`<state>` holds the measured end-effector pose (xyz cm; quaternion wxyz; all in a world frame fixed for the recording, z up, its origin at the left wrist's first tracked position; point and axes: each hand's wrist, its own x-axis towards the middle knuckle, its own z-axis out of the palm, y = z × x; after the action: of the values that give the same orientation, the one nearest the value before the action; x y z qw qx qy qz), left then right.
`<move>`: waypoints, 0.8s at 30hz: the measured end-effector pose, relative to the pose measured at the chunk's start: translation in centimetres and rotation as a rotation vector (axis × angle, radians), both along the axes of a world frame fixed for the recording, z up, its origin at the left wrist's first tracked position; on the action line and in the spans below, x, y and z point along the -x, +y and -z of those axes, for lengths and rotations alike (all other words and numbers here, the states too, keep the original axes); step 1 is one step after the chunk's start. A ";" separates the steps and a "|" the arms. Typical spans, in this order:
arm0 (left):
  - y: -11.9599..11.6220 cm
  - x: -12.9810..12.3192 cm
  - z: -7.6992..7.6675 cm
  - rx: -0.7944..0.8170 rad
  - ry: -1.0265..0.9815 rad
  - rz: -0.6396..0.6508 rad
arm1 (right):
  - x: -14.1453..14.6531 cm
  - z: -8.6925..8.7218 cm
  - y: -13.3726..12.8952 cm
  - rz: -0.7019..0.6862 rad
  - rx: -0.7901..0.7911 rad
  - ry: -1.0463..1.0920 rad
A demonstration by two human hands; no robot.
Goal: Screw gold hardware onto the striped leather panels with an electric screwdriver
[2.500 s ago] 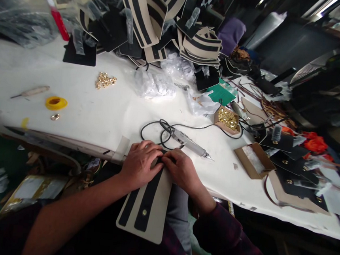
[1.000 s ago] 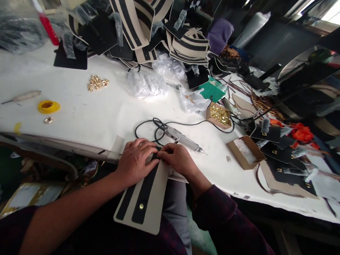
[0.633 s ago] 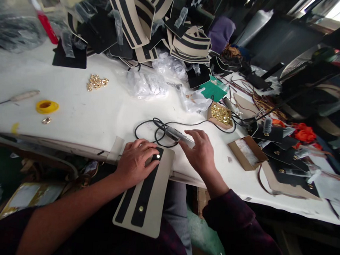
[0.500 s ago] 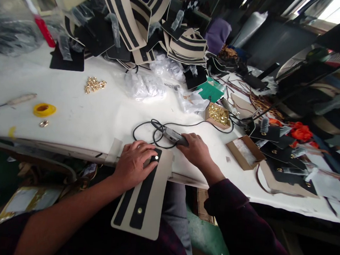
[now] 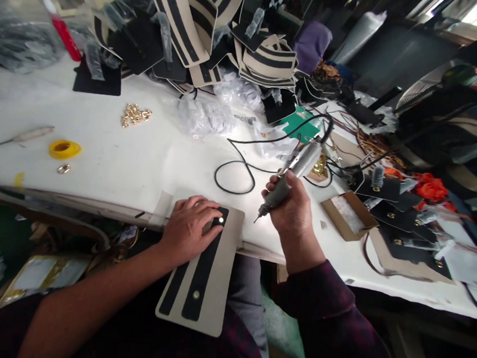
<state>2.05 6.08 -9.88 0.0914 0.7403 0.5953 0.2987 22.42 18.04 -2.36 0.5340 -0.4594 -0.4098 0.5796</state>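
Note:
My left hand [image 5: 190, 228] lies over the top end of a beige panel [image 5: 224, 267] with black strips, holding it at the table edge. Thumb and fingertips sit beside a shiny round stud [image 5: 221, 220] on a black strip; a second stud [image 5: 196, 294] shows lower down. The panel's lower part hangs over my lap. A grey corded electric screwdriver [image 5: 291, 175] is wrapped in my right hand [image 5: 294, 209], raised above the table to the right of the panel. Its thin bit points down and left, apart from the panel. The black cord [image 5: 233, 191] loops behind.
Small gold fittings [image 5: 135, 115], a yellow tape roll [image 5: 64, 149] and an awl-like tool [image 5: 27, 135] lie at the left. More striped panels [image 5: 181, 18] are piled at the back. An open cardboard box [image 5: 350, 216] and black pieces [image 5: 406, 216] are on the right.
My right hand has lifted the electric screwdriver off the table and tilted its bit downward; the cord has risen with it. My left hand and the panel have stayed put.

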 end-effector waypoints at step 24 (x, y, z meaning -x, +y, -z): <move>0.0 0.1 -0.4 0.031 -0.028 0.007 | 7.1 2.7 -5.1 -0.078 -0.299 -0.113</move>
<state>1.95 6.10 -9.53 0.1121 0.7366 0.5959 0.2997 15.36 12.94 -5.07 0.5495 -0.3903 -0.5385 0.5057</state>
